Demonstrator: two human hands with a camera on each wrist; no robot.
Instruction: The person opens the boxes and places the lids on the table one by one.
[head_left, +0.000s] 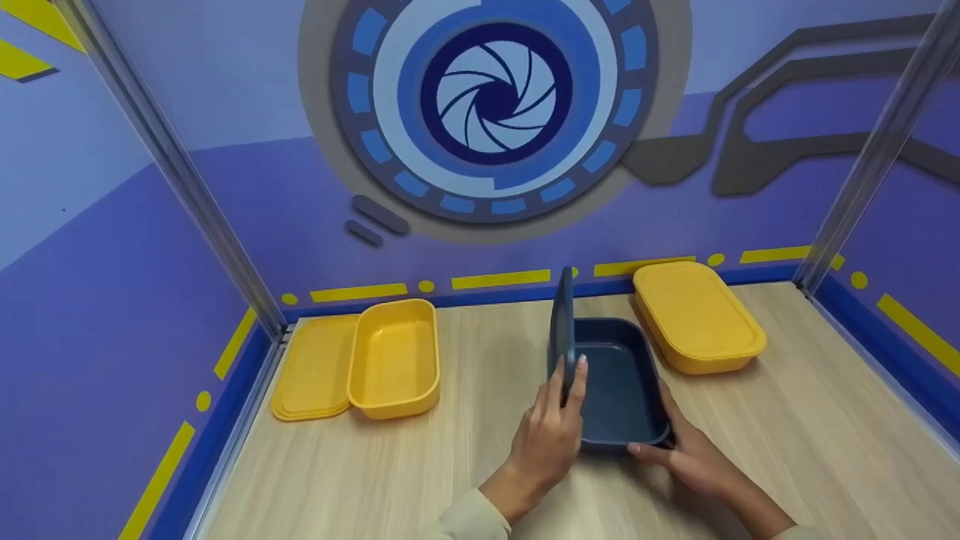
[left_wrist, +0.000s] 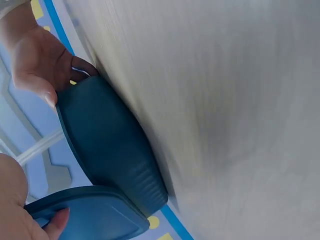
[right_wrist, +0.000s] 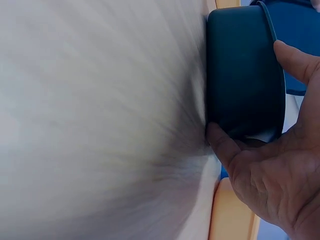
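Observation:
A dark blue lunch box (head_left: pixel 619 394) sits uncovered on the table, its inside bare. My left hand (head_left: pixel 547 435) pinches the dark blue lid (head_left: pixel 562 322), which stands almost upright along the box's left side. In the left wrist view the lid (left_wrist: pixel 100 215) meets the box's rim, and the thumb lies over its face. My right hand (head_left: pixel 697 457) grips the box at its near right corner. Seen from the right wrist, the right hand's thumb (right_wrist: pixel 295 60) is on the rim while a finger reaches low along the box wall (right_wrist: pixel 245 75).
To the left stands an open yellow box (head_left: pixel 394 360), with its yellow lid (head_left: pixel 315 367) lying against it. A lidded yellow box (head_left: pixel 701 315) is at the back right, close to the blue one. Purple panels (head_left: pixel 247 202) with metal posts enclose the wooden table (head_left: pixel 480 465).

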